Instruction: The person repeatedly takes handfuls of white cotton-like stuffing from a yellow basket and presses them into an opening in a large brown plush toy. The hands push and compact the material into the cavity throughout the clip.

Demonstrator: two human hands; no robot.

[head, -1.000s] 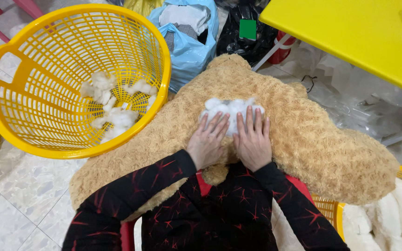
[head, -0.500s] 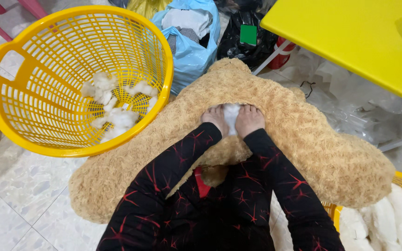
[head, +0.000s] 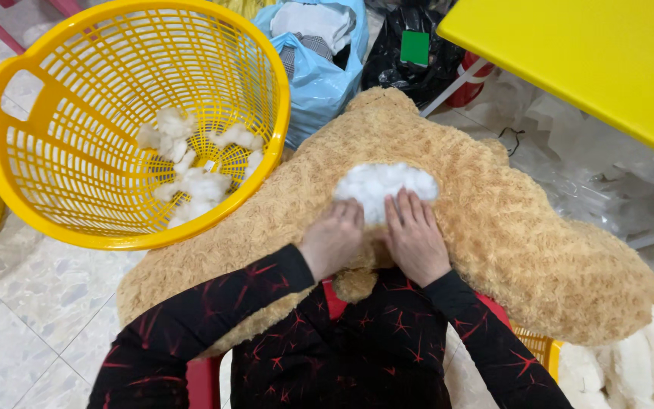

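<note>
I am pressing my left hand [head: 332, 239] and right hand [head: 415, 236], both open and flat, at the plush bear's [head: 493, 227] opening on my lap; white stuffing [head: 378, 184] is bulging and could spill out.

I see tan curly plush skin [head: 493, 227], white stuffing [head: 380, 185] in its opening. Sleeves [head: 213, 310] black, red starburst pattern. Big lattice basket [head: 62, 113] bright yellow, white fluff tufts [head: 191, 163] inside. Table top [head: 599, 53] yellow. Bag [head: 319, 76] light blue; another bag [head: 395, 68] black, green square patch [head: 415, 47]. Floor [head: 32, 303] pale speckled tile. Chair seat [head: 334, 299] red.
</note>
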